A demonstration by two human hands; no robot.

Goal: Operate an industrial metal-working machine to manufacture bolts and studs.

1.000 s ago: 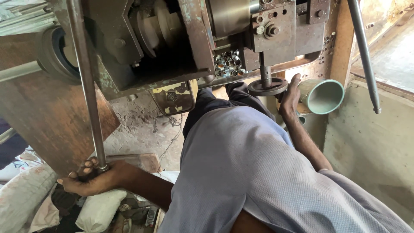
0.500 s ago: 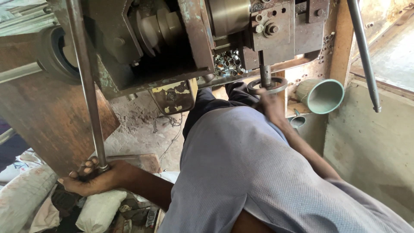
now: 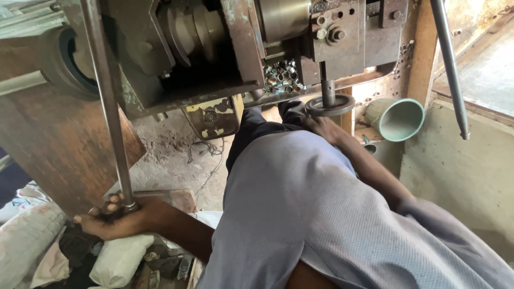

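**Hands at the lever and the die of an old press**

The left hand (image 3: 110,218) is closed around the bottom end of a long steel lever rod (image 3: 107,101) that hangs down beside the rusty press machine (image 3: 214,48). The right hand (image 3: 323,128) reaches up to the dark round die plate (image 3: 330,106) under the ram, fingers touching its edge; whether it grips anything cannot be told. A green funnel-like cup (image 3: 397,119) lies just right of the plate, and small metal rings (image 3: 282,76) sit heaped behind it
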